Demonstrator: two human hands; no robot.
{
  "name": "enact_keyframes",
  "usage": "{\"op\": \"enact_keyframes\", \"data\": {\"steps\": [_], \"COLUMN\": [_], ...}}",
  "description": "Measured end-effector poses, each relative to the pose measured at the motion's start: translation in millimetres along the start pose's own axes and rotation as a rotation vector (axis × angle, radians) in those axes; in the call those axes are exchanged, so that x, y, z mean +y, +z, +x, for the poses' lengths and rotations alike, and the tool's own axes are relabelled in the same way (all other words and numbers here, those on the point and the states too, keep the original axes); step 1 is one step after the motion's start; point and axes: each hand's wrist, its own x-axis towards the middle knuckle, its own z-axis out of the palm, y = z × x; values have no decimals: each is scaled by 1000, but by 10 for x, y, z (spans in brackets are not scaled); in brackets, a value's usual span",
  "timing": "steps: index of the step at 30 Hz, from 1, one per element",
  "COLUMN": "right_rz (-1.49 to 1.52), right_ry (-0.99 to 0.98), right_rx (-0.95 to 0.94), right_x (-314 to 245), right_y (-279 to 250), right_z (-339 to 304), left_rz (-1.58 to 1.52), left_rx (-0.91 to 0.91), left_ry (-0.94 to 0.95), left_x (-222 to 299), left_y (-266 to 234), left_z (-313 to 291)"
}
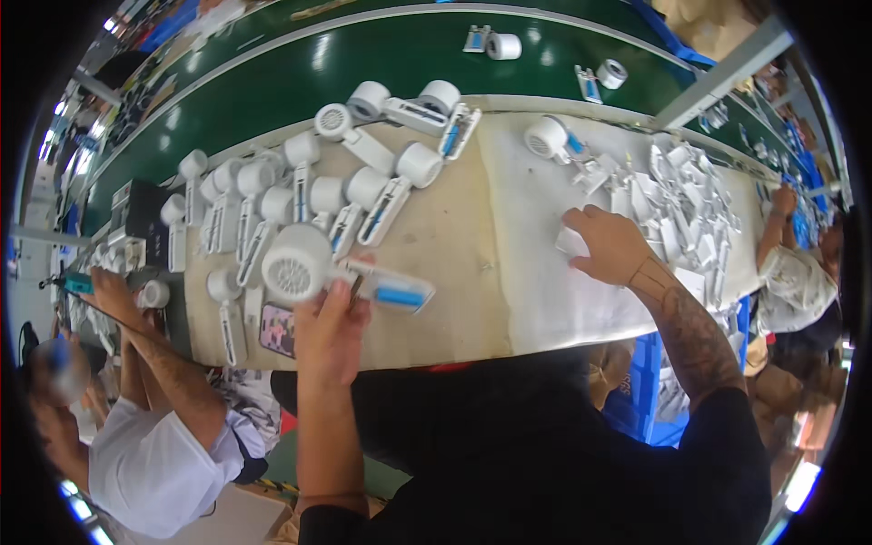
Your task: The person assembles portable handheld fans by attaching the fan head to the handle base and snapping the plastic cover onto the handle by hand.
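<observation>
My left hand (334, 331) grips a white handheld fan near where its handle meets the head. Its round, grilled head (297, 263) points left, and the open handle (386, 289) shows a blue cylinder inside. Over the pale right half of the worktop, my right hand (610, 243) has thumb and fingers around a small white plastic piece (569, 242), partly hidden. Just beyond this hand lies a heap of white plastic handle parts (677, 204). Several similar fans (363, 189) crowd the worktop beyond my left hand, some with handles open.
A phone (277, 329) lies by the near edge, beside another fan (226, 313). Past the worktop (472, 263) runs a green conveyor (581, 50) carrying more fan parts. A blue crate (647, 386) stands below at right. Co-workers sit left (163, 445) and right (797, 282).
</observation>
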Motion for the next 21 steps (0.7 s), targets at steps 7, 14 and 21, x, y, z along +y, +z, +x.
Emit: {"op": "enact_keyframes", "data": {"steps": [7,14,21], "right_rz": [399,1137,952], "right_ry": [-214,-644,-687], "right_rx": [18,542,739], "right_x": [-296,-1091,-1549], "right_y": [-336,-366,-71], "right_z": [263,235,329], "left_rz": [-193,-221,-240], "left_rx": [30,141,90], "left_ry": [31,19,24], "left_x": [-14,-38,-36], "left_y": [198,247,422], "left_z": [152,155,21]}}
